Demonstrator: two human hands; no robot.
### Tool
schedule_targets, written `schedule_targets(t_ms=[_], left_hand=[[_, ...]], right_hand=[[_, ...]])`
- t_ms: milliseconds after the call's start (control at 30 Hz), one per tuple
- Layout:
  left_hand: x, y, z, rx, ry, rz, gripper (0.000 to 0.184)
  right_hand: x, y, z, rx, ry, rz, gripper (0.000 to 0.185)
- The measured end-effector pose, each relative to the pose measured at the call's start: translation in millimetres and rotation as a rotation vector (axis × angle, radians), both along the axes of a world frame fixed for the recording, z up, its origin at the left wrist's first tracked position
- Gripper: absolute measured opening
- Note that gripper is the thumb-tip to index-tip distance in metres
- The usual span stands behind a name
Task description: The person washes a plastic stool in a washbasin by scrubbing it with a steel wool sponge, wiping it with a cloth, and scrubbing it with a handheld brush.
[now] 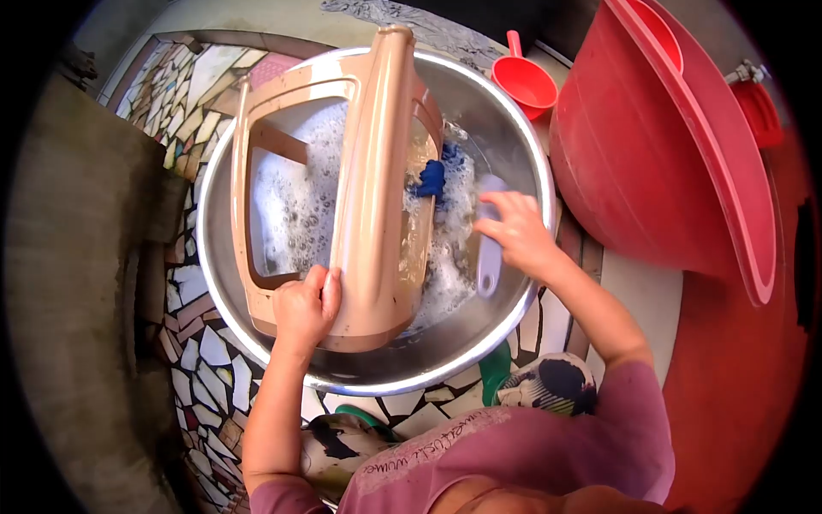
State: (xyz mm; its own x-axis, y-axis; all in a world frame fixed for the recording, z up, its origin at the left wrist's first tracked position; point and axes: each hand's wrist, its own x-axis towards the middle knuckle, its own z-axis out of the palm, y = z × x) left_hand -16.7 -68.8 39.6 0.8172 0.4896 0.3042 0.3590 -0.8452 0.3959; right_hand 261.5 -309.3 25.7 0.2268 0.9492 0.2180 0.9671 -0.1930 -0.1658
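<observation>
My left hand [306, 307] is closed on the lower edge of a beige plastic stool [370, 214], which lies tilted on its side in a wide metal basin [533, 163]. Soapy water [300, 218] with white foam fills the bottom of the basin. To the right of the stool, my right hand [519, 233] grips a lavender scrub brush [489, 261] whose handle has a hole at its end; its bristles are not visible. A wet blue cloth [431, 178] hangs at the stool's right edge, close to the foam.
A red long-handled dipper [524, 83] sits behind the basin's right rim. One large red tub [642, 163] leans at the right, with another red container [655, 34] inside. Broken-tile paving [205, 368] surrounds the basin, and a wall [77, 257] stands at left.
</observation>
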Motion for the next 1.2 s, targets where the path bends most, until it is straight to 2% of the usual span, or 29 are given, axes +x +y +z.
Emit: schedule_targets(t_ms=[67, 100, 167, 200, 267, 300, 333, 400, 433, 467, 533, 667, 733, 800, 833, 900, 967, 1067, 1133, 1200], left_hand=[[-4, 6, -4, -0.017, -0.001, 0.014, 0.031], [-5, 8, -5, -0.043, -0.012, 0.013, 0.031], [-5, 10, -3, -0.067, -0.012, 0.009, 0.032], [-6, 11, -4, -0.071, -0.006, 0.011, 0.032], [-6, 13, -5, -0.072, -0.024, 0.003, 0.032], [-7, 13, -5, -0.087, -0.031, 0.000, 0.032], [-7, 13, -5, -0.102, -0.038, -0.004, 0.033], [-6, 11, -5, -0.130, -0.026, 0.010, 0.033], [-4, 10, -4, -0.143, -0.025, 0.005, 0.033], [-3, 10, 0, -0.131, -0.008, -0.007, 0.032], [-1, 11, 3, -0.055, -0.010, -0.020, 0.032], [-7, 17, -2, -0.077, -0.033, -0.012, 0.033], [-11, 19, 1, -0.144, -0.020, 0.007, 0.033], [-16, 24, 0, -0.184, -0.064, 0.007, 0.033], [-19, 28, 0, -0.197, -0.054, 0.015, 0.033], [-26, 35, 1, -0.222, -0.082, 0.019, 0.036], [-31, 39, 2, -0.238, -0.103, 0.026, 0.039], [-35, 43, 2, -0.270, -0.104, 0.055, 0.039], [-40, 46, -3, -0.270, -0.077, 0.071, 0.039], [-42, 47, 0, -0.317, -0.109, 0.080, 0.039]], right_hand=[[22, 21, -61, -0.077, 0.105, 0.099, 0.022], [27, 29, -80, -0.309, 0.344, -0.057, 0.021], [48, 30, -124, -0.750, 0.111, 0.013, 0.022], [58, 28, -142, -0.760, 0.106, 0.007, 0.022], [70, 30, -165, -0.826, 0.300, -0.180, 0.033], [74, 38, -171, -0.802, 0.463, -0.406, 0.058], [71, 44, -179, -0.804, 0.466, -0.405, 0.058], [53, 63, -184, -0.641, 0.589, -0.859, 0.079], [41, 71, -196, -0.615, 0.564, -0.933, 0.097], [34, 72, -222, -0.601, 0.562, -0.914, 0.097], [27, 71, -270, -0.441, 0.681, -1.094, 0.103], [18, 70, -238, -0.362, 0.838, -0.991, 0.105], [29, 74, -209, 0.151, 1.409, -1.210, 0.106], [32, 65, -131, 0.204, 1.448, -1.060, 0.100], [33, 56, -119, 0.211, 1.445, -1.063, 0.100], [26, 44, -90, 0.366, 0.622, -0.380, 0.089], [-7, 50, -41, 0.447, 0.864, -0.177, 0.077], [-59, 64, 13, 0.157, 0.642, 0.018, 0.081], [-81, 71, 4, 0.130, 0.440, 0.186, 0.067], [-95, 76, -13, 0.224, 0.296, 0.414, 0.057]])
